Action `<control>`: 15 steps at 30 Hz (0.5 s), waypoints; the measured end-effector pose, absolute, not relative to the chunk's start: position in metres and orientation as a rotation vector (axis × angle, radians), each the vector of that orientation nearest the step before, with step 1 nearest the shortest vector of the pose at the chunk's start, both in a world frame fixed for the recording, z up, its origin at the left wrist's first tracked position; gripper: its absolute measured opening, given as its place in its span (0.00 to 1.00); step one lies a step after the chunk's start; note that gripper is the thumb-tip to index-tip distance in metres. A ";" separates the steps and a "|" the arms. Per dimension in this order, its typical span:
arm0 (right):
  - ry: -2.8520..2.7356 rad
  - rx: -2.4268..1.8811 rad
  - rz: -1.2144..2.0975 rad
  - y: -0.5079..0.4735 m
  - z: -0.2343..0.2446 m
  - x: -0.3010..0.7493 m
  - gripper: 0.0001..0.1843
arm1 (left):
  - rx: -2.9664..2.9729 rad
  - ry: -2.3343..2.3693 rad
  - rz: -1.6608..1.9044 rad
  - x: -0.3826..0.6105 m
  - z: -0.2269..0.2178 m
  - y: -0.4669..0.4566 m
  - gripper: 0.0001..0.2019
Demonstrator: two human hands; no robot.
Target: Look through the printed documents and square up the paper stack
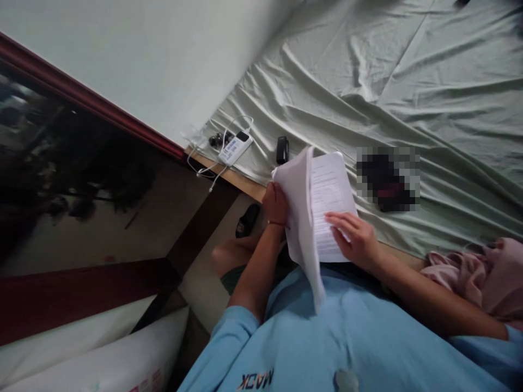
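My left hand (275, 204) is closed around the left edge of a stack of printed papers, held above my lap at the bed's edge. Turned pages (296, 201) stand up in a curve on the left side of the stack, their backs pale and blank. To the right, a sheet with lines of print (332, 177) lies exposed. Over its lower right part is my right hand (355, 237), fingers stretched out, the tips at or just above the print. Whether they touch the paper I cannot tell.
On the pale green bed sheet (408, 114) lie a small black case (282, 149), a white power bank (236, 148) with cables, and a pixelated dark object (386, 182). Pink cloth (469, 277) is bunched at right. A dark slipper (247, 220) sits below the wooden bed edge (249, 188).
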State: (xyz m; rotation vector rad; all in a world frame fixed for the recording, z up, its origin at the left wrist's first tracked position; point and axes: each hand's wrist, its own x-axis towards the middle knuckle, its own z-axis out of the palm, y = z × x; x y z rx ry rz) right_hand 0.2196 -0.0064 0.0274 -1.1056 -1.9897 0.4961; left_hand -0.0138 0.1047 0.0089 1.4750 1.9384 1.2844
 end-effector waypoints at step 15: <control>-1.845 -1.932 0.432 0.009 0.014 0.241 0.26 | 1.644 1.915 1.414 -0.021 -0.005 0.108 0.24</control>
